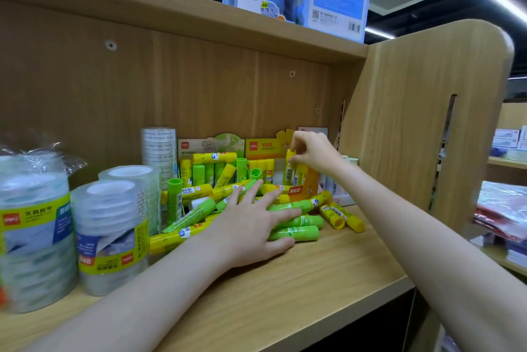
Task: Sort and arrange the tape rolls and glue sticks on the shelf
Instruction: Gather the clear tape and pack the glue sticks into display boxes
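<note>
We had our right hand (310, 153) raised to the back of the light wooden shelf (328, 266), fingertips pinching the cap of an upright yellow glue stick (290, 166) that stood at the open yellow-and-orange cardboard display box (299, 180), apparently to stand it among the yellow sticks already upright there. Our left hand (253, 226) lay flat, fingers straight and spread, on the loose heap of yellow and green glue sticks (216, 203) in mid-shelf, grasping nothing; we judged it was steadying the round sticks so that they would not roll toward the front edge. The shrink-wrapped stacks of clear tape rolls (111, 234) stood upright at the left, apart from the heap and seemingly sorted, with a taller narrow stack (159, 149) against the back panel. A green-and-white display box (212, 146) behind the heap held green sticks.
</note>
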